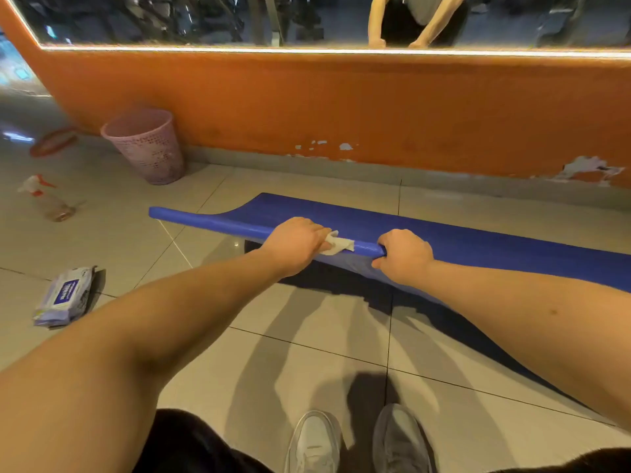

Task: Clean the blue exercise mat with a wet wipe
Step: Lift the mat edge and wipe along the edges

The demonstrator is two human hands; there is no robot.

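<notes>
Head view, from my left to my right: a clear spray bottle (46,199) with a red-and-white trigger stands on the tiled floor (307,353) at the far left, and behind it lies a flat, round red thing (53,141), too blurred for me to name; it may be a lid. Nearer me on that side a pack of wipes (65,295) lies flat on the tiles. Further back a pink wastebasket (146,145) stands against the foot of the orange wall (341,107), under a mirror (205,18).

The blue exercise mat (478,240) stretches along the floor in front of that wall, from about the middle out past the right edge. Its near long edge is raised off the tiles and curled over into a soft roll, casting a dark shadow beneath.

My left hand (293,244) sits on top of that curled edge, fingers bent down over it, with a crumpled white wet wipe (336,244) bunched under them and pressed against the blue surface; part of the wipe sticks out on the right of my knuckles. Just beside it, with a short stretch of bare roll between, my right hand (404,256) grips the same edge, fingers wrapped round it from above and the thumb underneath.

Both forearms reach forward, bare. Below them my two shoes (314,442) point toward the mat, the right one greyer than the left.
</notes>
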